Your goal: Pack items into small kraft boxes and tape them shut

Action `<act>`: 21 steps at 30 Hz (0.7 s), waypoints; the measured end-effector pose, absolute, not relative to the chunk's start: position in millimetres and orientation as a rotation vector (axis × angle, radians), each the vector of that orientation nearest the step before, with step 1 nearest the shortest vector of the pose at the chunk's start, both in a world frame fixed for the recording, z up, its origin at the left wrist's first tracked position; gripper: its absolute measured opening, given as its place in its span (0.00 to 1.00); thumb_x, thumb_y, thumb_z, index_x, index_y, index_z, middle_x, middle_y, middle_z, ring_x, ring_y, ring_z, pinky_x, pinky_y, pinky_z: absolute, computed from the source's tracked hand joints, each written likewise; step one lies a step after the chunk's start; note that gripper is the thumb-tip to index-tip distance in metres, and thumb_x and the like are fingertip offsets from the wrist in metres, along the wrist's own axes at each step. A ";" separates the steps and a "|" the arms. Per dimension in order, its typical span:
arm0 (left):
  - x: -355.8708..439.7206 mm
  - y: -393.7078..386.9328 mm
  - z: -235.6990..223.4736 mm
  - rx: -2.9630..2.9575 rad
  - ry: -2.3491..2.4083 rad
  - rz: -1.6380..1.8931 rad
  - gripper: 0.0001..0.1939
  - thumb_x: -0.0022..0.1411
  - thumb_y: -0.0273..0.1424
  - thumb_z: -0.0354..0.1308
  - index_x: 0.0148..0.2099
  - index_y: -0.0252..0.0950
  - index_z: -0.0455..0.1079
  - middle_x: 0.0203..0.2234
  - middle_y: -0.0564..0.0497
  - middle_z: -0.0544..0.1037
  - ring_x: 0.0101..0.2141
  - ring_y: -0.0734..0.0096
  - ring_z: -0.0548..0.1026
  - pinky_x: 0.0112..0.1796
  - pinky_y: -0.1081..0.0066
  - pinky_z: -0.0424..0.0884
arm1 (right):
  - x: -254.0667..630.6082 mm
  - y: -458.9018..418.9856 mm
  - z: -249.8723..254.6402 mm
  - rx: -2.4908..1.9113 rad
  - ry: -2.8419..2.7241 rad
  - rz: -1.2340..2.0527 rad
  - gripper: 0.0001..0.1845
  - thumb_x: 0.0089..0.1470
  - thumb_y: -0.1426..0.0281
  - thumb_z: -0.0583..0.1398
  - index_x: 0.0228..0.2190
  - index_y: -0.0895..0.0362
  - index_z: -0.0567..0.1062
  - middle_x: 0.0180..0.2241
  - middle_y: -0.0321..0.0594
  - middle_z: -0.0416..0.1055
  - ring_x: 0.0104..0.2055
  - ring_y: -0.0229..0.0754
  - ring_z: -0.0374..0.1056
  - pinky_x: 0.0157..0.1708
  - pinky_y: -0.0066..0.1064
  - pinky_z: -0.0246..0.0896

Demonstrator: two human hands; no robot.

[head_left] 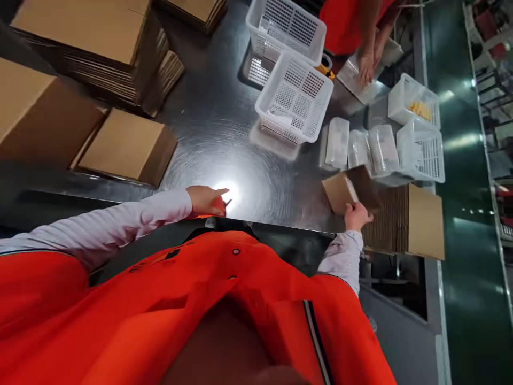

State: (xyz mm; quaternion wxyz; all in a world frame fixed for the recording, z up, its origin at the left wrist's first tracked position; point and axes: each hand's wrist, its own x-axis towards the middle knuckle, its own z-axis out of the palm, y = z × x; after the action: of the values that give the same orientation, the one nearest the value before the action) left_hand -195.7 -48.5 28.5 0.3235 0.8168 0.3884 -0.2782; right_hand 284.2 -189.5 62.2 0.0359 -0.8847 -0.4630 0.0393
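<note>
My left hand (207, 200) rests at the near edge of the steel table (212, 139), fingers closed around a small red object (218, 206) with a thin metal tip poking out. My right hand (356, 216) grips the lower edge of a small flat cardboard box (345, 191), lifted and partly unfolded above a stack of flat cartons (404, 220). My orange vest fills the bottom of the view.
Two white mesh baskets (295, 96) sit mid-table, with clear plastic packs (356, 147) and two smaller baskets (420, 149) to their right. Brown cartons (126, 144) and stacked flat cardboard (100, 48) fill the left. Another person's hands (366, 67) press a bag at the far side.
</note>
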 end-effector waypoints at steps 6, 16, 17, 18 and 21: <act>-172.0 -48.3 35.3 2.404 0.801 -0.662 0.51 0.69 0.49 0.61 0.83 0.48 0.39 0.50 0.40 0.83 0.47 0.50 0.82 0.47 0.67 0.68 | 225.6 -179.0 22.9 -1.994 -2.024 0.706 0.03 0.56 0.67 0.68 0.33 0.53 0.83 0.48 0.51 0.79 0.59 0.58 0.69 0.66 0.55 0.59; -150.9 -85.1 17.8 2.323 0.957 -0.833 0.48 0.72 0.42 0.58 0.84 0.44 0.37 0.53 0.36 0.82 0.51 0.47 0.81 0.47 0.64 0.71 | 125.9 -130.3 29.2 -2.568 -1.620 0.606 0.38 0.66 0.42 0.58 0.49 0.66 0.82 0.47 0.69 0.79 0.56 0.67 0.74 0.59 0.58 0.66; -142.9 -86.0 17.9 2.301 0.963 -0.844 0.49 0.71 0.42 0.59 0.84 0.44 0.36 0.53 0.36 0.82 0.51 0.46 0.81 0.48 0.64 0.71 | 119.6 -123.6 31.3 -2.633 -1.657 0.574 0.42 0.61 0.38 0.61 0.48 0.67 0.83 0.47 0.71 0.78 0.56 0.70 0.74 0.59 0.61 0.65; -136.5 -86.4 17.7 2.291 0.964 -0.849 0.50 0.71 0.42 0.60 0.84 0.43 0.35 0.53 0.35 0.82 0.51 0.45 0.81 0.49 0.63 0.71 | 112.5 -116.4 33.3 -2.692 -1.679 0.537 0.47 0.55 0.34 0.64 0.48 0.68 0.83 0.49 0.74 0.77 0.57 0.74 0.73 0.59 0.65 0.64; -129.6 -86.2 15.5 2.324 0.938 -0.811 0.54 0.71 0.42 0.61 0.84 0.41 0.31 0.56 0.33 0.79 0.55 0.44 0.79 0.52 0.61 0.70 | 91.1 -95.7 37.5 -2.868 -1.639 0.485 0.63 0.43 0.29 0.69 0.55 0.75 0.79 0.57 0.84 0.70 0.64 0.87 0.64 0.61 0.79 0.52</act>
State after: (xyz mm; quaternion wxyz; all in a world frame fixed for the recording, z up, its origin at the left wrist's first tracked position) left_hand -129.6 -86.2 15.5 0.2512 0.8540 0.3446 -0.2982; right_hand 91.1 -95.7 37.5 -0.0985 -0.8548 -0.4885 0.1447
